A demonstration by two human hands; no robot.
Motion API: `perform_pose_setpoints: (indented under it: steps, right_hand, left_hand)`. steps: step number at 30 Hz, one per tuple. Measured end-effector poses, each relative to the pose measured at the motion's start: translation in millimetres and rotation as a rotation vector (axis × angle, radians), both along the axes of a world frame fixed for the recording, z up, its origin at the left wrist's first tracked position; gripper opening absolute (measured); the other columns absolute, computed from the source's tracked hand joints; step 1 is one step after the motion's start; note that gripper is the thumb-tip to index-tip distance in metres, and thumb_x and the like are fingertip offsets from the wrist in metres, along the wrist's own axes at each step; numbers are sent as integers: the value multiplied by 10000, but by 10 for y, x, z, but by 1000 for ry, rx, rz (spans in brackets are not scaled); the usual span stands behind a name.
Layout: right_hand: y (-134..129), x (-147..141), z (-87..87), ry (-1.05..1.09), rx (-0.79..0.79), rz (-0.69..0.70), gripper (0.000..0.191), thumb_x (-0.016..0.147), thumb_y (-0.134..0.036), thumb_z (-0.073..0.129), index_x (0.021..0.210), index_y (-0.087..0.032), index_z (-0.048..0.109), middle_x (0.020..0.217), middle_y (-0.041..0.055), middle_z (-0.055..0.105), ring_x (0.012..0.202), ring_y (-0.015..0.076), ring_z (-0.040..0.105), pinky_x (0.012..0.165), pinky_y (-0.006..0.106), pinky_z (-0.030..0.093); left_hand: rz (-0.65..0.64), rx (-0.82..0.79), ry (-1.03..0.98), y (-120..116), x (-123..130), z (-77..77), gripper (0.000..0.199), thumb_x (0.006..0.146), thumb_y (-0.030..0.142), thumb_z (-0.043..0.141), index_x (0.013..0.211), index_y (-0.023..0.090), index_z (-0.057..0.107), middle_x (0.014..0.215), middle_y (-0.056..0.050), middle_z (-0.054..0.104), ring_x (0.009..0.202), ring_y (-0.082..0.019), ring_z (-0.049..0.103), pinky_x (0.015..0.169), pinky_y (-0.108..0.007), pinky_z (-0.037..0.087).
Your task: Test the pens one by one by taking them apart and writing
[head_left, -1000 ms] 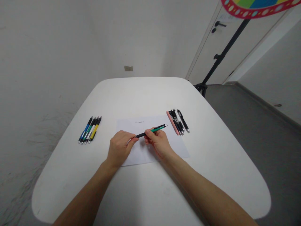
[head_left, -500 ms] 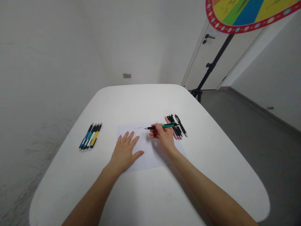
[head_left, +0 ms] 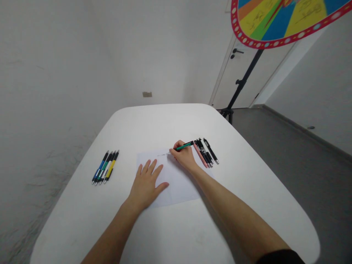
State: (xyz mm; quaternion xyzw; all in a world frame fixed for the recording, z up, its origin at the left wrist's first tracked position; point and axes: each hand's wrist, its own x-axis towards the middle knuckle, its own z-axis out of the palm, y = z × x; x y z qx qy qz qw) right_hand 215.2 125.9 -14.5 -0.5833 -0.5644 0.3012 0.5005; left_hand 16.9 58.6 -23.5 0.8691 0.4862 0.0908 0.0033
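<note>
A sheet of white paper [head_left: 176, 187] lies on the white table, with a short line of small dark marks near its top edge. My left hand [head_left: 147, 183] rests flat on the paper's left side, fingers spread. My right hand [head_left: 184, 156] grips a green and black pen [head_left: 184, 146] in a writing hold, its tip down by the end of the marks. Fingers partly hide the pen's front end. Just right of that hand lie several black pens [head_left: 205, 152] and a pink pen [head_left: 200, 155].
At the left of the table [head_left: 162, 124] a row of pens [head_left: 106, 167] in blue, green, white and yellow lies side by side. Beyond the right far corner stands a colourful wheel [head_left: 275, 25] on a black stand [head_left: 244, 79], before a white door.
My right hand has turned, and the pen now slants more, with its tip near the end of the marks. My left hand stays flat on the paper. The whole view has shifted slightly.
</note>
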Motion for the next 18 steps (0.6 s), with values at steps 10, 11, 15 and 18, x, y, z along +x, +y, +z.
perform_pose_setpoints:
  steps: [10,11,15,18]
  right_hand:
    - [3,21,-6,-54,-41,0,142,751,-275,580,635,-231,510,445,-46,534,461,148,538,544,271,387]
    - [7,20,-9,-59,-44,-4,145,748,-275,581,631,-231,508,441,-47,533,459,146,537,542,268,386]
    - [21,13,-11,-81,-45,-2,149,737,-267,580,614,-230,504,434,-47,528,464,144,534,531,258,381]
    - [21,9,-5,-73,-44,1,142,722,-237,572,604,-231,492,431,-49,522,456,143,529,515,255,372]
  left_hand:
    - [9,-17,32,-8,8,21,592,924,546,492,1421,225,472,1534,-143,410,1438,-351,331,1144,-595,288]
    - [14,-28,38,-8,11,31,596,923,550,492,1421,223,472,1538,-140,404,1440,-351,326,1147,-592,286]
    - [27,-60,69,-5,23,62,603,926,561,480,1421,217,473,1548,-133,390,1444,-349,318,1152,-583,282]
    - [29,-60,76,-6,26,64,604,926,562,479,1422,218,472,1549,-132,388,1445,-347,316,1156,-581,279]
